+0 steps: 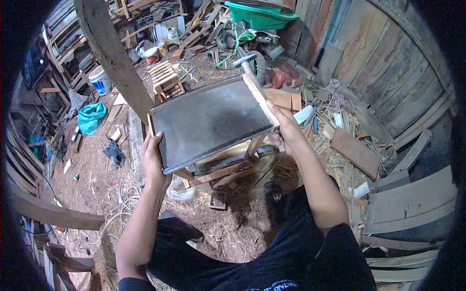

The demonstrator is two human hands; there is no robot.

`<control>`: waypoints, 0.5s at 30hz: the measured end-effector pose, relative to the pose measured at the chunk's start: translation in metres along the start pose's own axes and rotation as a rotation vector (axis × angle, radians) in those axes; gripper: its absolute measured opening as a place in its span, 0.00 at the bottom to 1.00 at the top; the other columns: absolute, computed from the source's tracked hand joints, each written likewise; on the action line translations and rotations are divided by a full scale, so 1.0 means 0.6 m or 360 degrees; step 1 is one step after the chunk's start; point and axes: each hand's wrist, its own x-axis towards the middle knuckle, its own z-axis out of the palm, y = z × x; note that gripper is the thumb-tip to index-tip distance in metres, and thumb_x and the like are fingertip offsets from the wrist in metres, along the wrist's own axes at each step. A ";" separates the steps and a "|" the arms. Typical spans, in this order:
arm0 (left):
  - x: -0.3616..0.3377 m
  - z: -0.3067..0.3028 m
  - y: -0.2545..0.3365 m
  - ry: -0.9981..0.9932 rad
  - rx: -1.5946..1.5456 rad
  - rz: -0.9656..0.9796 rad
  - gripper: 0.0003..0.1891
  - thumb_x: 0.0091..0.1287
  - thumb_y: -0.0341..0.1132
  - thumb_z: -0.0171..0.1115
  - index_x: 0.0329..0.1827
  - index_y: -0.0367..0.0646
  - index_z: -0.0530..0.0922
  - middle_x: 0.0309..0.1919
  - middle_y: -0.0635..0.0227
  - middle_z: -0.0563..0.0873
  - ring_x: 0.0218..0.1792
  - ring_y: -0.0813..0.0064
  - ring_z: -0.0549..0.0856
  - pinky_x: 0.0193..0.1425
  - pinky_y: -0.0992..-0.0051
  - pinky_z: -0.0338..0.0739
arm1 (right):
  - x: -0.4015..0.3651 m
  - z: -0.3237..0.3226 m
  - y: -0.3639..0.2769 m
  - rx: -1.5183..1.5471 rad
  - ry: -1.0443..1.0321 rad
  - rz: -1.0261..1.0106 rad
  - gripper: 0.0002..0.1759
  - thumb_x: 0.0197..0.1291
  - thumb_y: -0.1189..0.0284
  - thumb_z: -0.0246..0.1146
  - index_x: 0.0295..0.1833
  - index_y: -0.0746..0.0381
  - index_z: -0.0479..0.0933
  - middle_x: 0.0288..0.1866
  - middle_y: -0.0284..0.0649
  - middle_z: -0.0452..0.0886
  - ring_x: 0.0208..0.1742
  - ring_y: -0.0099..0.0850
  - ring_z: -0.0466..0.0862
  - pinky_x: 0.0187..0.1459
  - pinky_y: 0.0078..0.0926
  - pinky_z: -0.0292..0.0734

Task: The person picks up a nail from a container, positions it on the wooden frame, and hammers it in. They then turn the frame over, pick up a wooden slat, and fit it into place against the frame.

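In front of me, a dark flat rectangular panel with a thin raised rim is held tilted between both hands. My left hand is closed on its left end, thumb on top beside a short wooden strip. My right hand is closed around the right end, where a pale rough-edged wooden strip runs along the side. The fingers under the panel are partly hidden. Beneath it, a wooden stand with planks shows in part. A hammer-shaped thing sticks up beyond the far right corner.
A wooden post rises at the left, close to the panel. Coiled pale cable lies on the shaving-covered floor. A small slatted wooden piece, a teal bag and a white bucket stand beyond. Scrap boards litter the right.
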 end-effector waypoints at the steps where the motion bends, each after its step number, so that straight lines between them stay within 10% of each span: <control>1: -0.002 0.001 0.000 0.0006 -0.0008 0.0001 0.09 0.71 0.34 0.57 0.49 0.40 0.77 0.39 0.66 0.83 0.39 0.74 0.84 0.44 0.73 0.80 | -0.002 -0.001 0.000 0.0171 -0.0068 0.0084 0.20 0.70 0.53 0.62 0.43 0.61 0.77 0.23 0.27 0.71 0.11 0.16 0.65 0.11 0.16 0.56; 15: -0.012 -0.010 0.001 -0.0004 0.0059 -0.0026 0.13 0.71 0.36 0.56 0.55 0.41 0.75 0.43 0.64 0.83 0.43 0.73 0.84 0.48 0.73 0.79 | -0.005 -0.013 0.008 0.0293 -0.0318 0.0024 0.20 0.64 0.55 0.69 0.35 0.62 0.76 0.21 0.29 0.75 0.11 0.16 0.68 0.11 0.16 0.64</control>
